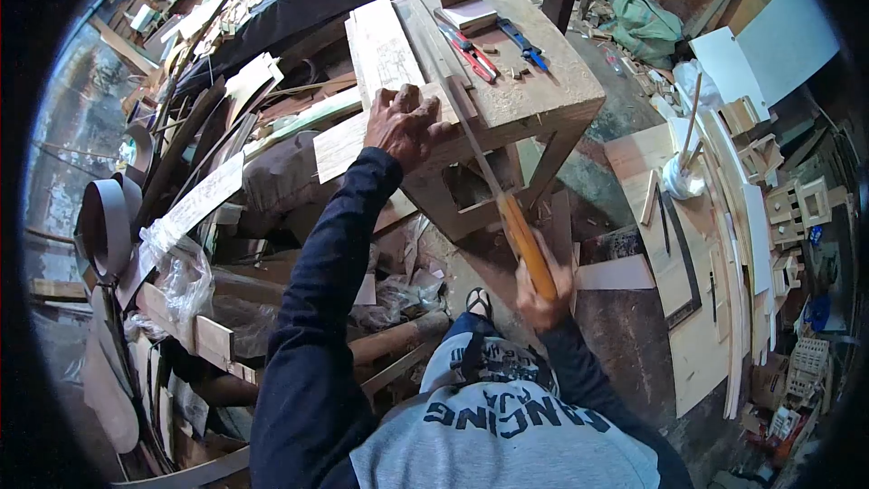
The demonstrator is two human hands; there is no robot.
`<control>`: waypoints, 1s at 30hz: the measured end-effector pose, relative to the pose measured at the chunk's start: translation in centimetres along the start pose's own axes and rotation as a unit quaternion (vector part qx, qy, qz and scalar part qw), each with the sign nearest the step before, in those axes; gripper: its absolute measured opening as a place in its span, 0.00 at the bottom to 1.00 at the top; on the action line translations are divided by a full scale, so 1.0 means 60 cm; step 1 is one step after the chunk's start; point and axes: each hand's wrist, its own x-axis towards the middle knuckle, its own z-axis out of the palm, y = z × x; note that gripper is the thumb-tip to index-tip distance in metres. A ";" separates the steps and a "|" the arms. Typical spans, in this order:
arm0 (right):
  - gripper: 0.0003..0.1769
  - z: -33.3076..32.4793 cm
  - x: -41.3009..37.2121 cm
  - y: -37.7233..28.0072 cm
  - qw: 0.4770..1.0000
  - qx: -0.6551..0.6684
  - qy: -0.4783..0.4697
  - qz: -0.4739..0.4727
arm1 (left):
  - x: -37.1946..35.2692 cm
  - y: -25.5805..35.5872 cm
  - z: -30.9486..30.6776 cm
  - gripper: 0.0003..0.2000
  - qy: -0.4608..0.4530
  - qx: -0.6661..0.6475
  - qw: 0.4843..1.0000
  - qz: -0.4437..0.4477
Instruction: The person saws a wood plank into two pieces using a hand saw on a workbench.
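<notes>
My right hand [547, 297] is wrapped round the orange handle of a handsaw [523, 240]. Its narrow blade points up and away from me, with the far end against wood at the near edge of the wooden worktable [566, 77]. Just left of the blade, my left hand [403, 129] presses a pale wooden board [339, 152] down, its fingers curled over it. That board overhangs the table's left side. Behind it lies a longer pale plank [380, 43]. A red-handled cutting tool [472, 56] and a blue tool [523, 43] rest further back on the tabletop.
A small wooden block with a white face [466, 14] sits at the table's back. Scrap wood and plastic sheeting [176, 258] crowd the left. On the right are a plywood sheet [701, 344], a white container with sticks [681, 179] and a green sack [644, 23].
</notes>
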 end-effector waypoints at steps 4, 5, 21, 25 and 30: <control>0.26 -0.057 -0.093 0.018 0.990 -0.126 -0.015 -0.054 | 0.005 0.000 -0.005 0.20 -0.011 -0.011 1.000 -0.001; 0.25 -0.056 -0.093 0.019 0.990 -0.127 -0.005 -0.057 | 0.003 0.001 -0.003 0.20 0.000 -0.010 1.000 -0.005; 0.26 -0.077 -0.044 -0.074 0.995 -0.092 -0.040 0.026 | 0.010 -0.004 0.000 0.19 -0.001 -0.001 1.000 0.001; 0.26 -0.085 -0.045 -0.078 0.993 -0.062 -0.069 0.067 | 0.016 -0.036 0.029 0.24 0.070 -0.092 0.993 0.008; 0.27 -0.080 -0.037 -0.106 0.990 -0.055 -0.080 0.098 | 0.048 -0.013 0.034 0.40 -0.002 -0.034 0.971 -0.238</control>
